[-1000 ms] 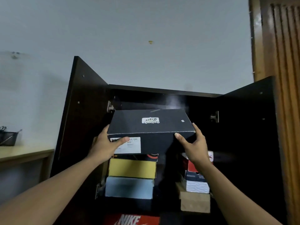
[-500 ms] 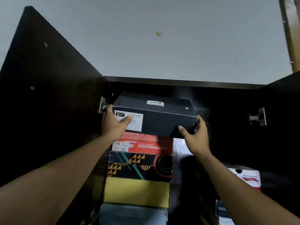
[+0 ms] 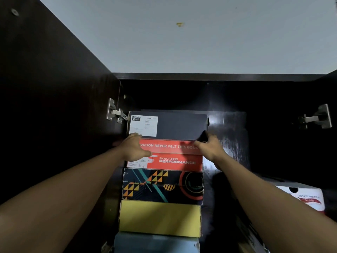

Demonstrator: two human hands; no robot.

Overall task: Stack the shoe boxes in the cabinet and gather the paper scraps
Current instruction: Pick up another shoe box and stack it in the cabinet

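Here, the black box (image 3: 180,126) is touched by loosely spread fingers (image 3: 135,137); pushed unevenly, the tall stack (image 3: 162,185) could be toppled.

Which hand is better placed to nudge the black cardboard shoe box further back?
Right, probably: right hand touches the black shoe box at its lower corner; left hand rests lower, over the red cardboard box.

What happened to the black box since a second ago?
The black box went up and into the cabinet, and now sits on the red box. The left hand and right hand stopped gripping its sides and just touch its front bottom corners. The yellow box below stayed put.
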